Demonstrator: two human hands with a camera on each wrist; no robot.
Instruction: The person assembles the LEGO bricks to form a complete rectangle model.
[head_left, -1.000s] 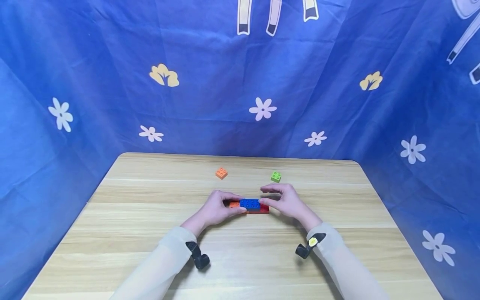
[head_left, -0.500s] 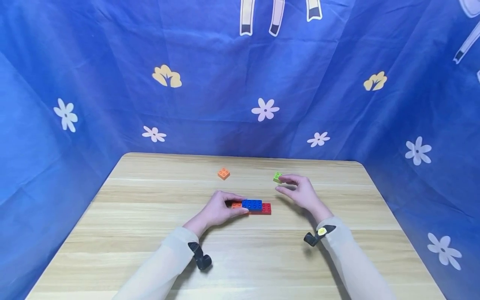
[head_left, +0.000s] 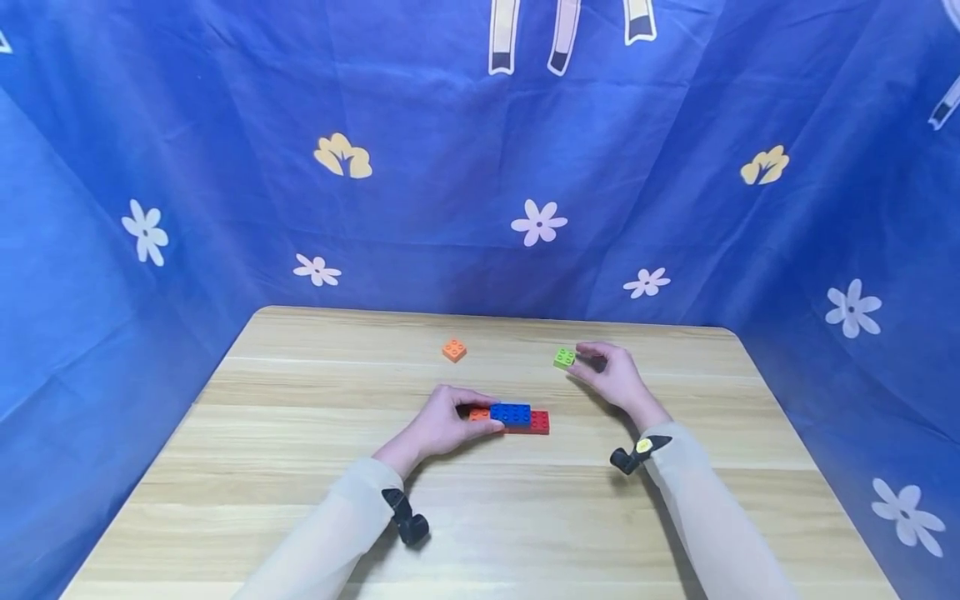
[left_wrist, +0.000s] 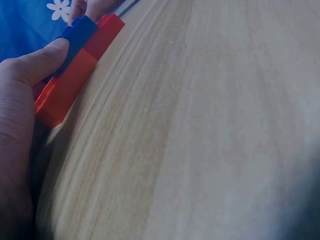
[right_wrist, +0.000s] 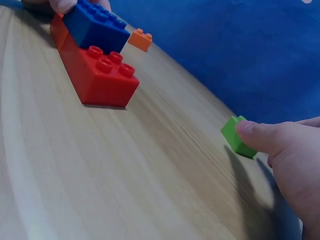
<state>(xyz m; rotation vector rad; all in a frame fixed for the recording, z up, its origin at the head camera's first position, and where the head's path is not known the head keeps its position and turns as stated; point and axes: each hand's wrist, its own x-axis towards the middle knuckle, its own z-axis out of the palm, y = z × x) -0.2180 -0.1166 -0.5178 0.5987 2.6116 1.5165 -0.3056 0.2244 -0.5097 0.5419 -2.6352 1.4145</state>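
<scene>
Near the middle of the table, a blue toy building brick (head_left: 511, 414) sits across an orange brick (right_wrist: 58, 30) and a red brick (right_wrist: 107, 80) that stand end to end. My left hand (head_left: 442, 421) holds this stack at its left end, thumb on the near side and fingers on the far side. Farther back and to the right, my right hand (head_left: 617, 379) pinches a small light green brick (head_left: 565, 358). In the right wrist view the thumb (right_wrist: 262, 135) lies against the green brick; the other fingers are mostly hidden.
A small orange brick (head_left: 453, 350) lies apart toward the back of the wooden table (head_left: 300, 467). Blue cloth (head_left: 420, 192) with printed flowers hangs behind the table and along both sides.
My right hand has left the stack, moved back and to the right, and taken hold of the green brick. The left hand stays on the stack.
</scene>
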